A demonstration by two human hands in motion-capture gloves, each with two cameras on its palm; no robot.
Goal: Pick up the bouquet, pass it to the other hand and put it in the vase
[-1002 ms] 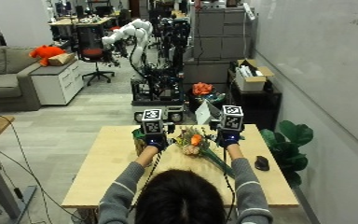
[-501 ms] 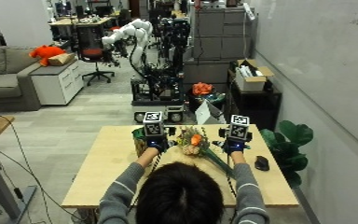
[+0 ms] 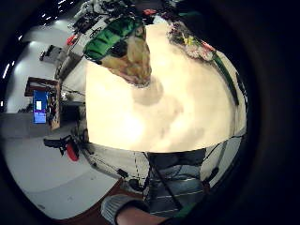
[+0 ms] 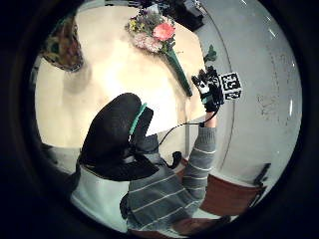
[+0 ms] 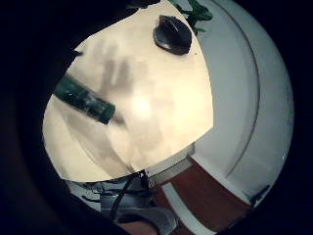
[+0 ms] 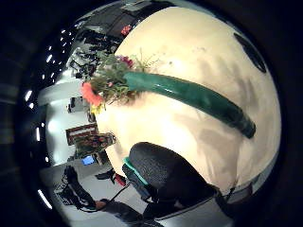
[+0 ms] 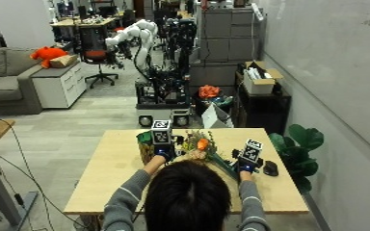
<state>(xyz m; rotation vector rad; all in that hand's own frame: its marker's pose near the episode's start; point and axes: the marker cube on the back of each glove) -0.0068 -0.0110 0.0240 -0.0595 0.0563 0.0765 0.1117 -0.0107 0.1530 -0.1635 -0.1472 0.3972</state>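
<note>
Table: light wooden top, seen from above and behind the person's head; both forearms are stretched forward over it.

Bouquet: laid flat on the table between the two hands, not lifted. An orange-pink bloom and small mixed flowers are pointed toward the far edge; the dark green wrapped stem is run back toward the person's right side. In the right thumb side palm view the whole length is seen resting on the tabletop, with nothing closed round it.

Vase: stood upright on the table at the left, just beside the flower heads. A patterned body with a green upper part is shown in the left little finger side palm view.

Left hand: held over the table near the vase; the finger posture cannot be told from any view.

Right hand: held above the table at the stem end of the bouquet, apart from it. In the left thumb side palm view its fingers are seen spread and straight, with nothing gripped.

Mouse: a dark computer mouse is set on the table to the right of the right hand, near the table's right edge.

Potted plant: green leaves are seen beyond the right edge of the table.
</note>
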